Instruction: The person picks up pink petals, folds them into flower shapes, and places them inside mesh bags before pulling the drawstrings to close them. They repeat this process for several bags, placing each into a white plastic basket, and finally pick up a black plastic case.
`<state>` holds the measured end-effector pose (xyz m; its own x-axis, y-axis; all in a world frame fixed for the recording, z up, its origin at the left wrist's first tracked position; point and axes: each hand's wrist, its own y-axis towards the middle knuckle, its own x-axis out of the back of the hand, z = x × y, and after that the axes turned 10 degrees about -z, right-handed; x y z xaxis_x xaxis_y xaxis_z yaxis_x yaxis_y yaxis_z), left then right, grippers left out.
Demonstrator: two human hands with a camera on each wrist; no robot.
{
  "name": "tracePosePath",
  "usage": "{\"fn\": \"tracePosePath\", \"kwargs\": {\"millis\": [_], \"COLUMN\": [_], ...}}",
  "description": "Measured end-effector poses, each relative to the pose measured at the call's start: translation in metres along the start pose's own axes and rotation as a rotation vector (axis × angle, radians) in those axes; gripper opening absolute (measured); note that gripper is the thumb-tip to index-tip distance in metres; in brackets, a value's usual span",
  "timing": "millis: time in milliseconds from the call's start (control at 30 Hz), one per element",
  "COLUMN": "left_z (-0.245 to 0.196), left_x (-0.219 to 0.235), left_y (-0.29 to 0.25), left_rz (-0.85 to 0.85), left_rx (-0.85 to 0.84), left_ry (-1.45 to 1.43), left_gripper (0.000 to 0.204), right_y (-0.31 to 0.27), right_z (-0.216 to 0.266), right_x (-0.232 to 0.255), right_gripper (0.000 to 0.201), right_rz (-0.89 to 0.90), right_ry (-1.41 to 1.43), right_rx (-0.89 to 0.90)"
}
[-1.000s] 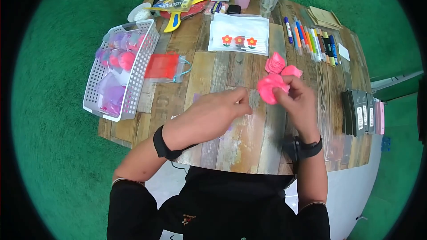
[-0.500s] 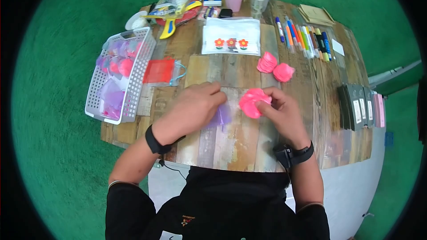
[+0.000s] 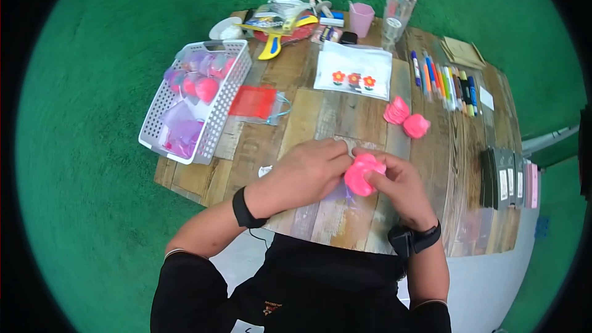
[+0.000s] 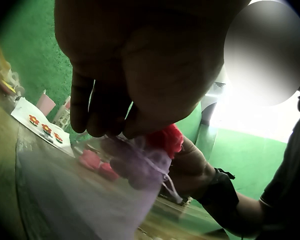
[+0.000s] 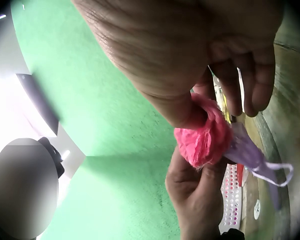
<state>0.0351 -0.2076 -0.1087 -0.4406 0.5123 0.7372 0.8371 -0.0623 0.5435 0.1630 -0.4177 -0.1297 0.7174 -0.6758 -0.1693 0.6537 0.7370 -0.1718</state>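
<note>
My right hand pinches a ruffled pink piece between thumb and fingers. In the right wrist view the pink piece meets the mouth of a sheer purple pouch with a pale drawstring. My left hand grips the pouch by its upper edge; in the left wrist view the pouch hangs below the left fingers, its cord dangling. Two more pink pieces, one beside the other, lie on the table behind the right hand.
A white basket of purple pouches and pink pieces stands left, with a red pouch beside it. A flower-printed white pouch, markers, a pink cup and a clear pen holder are behind. Dark boxes stand right.
The hands have come together, bringing the pink piece against the purple pouch. The head view has shifted, so the table sits lower and further right.
</note>
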Motion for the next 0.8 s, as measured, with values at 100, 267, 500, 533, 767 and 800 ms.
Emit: {"fn": "tracePosePath", "kwargs": {"millis": [100, 267, 500, 533, 767, 800], "left_z": [-0.003, -0.004, -0.012, -0.012, -0.011, -0.011], "left_x": [-0.003, -0.007, -0.007, -0.006, -0.011, -0.013], "left_y": [0.0, 0.0, 0.005, 0.005, 0.006, 0.006], "left_rz": [-0.019, -0.032, 0.018, 0.018, 0.066, 0.056], "left_rx": [-0.005, 0.007, 0.07, 0.084, 0.107, 0.099], "left_ry": [-0.057, -0.078, -0.085, -0.077, -0.061, -0.063], "left_gripper": [0.018, 0.019, 0.017, 0.017, 0.018, 0.017], "right_y": [-0.005, -0.005, -0.006, -0.004, -0.004, -0.002], "right_z": [0.001, -0.007, -0.001, -0.003, -0.005, -0.008], "right_x": [0.005, 0.006, -0.001, -0.001, 0.02, 0.024], "right_gripper": [0.027, 0.022, 0.025, 0.026, 0.026, 0.026], "right_rz": [0.029, -0.05, -0.348, -0.354, -0.338, -0.307], "right_ry": [-0.03, -0.127, -0.638, -0.593, -0.395, -0.298], "right_rx": [-0.07, -0.002, 0.31, 0.345, 0.333, 0.331]}}
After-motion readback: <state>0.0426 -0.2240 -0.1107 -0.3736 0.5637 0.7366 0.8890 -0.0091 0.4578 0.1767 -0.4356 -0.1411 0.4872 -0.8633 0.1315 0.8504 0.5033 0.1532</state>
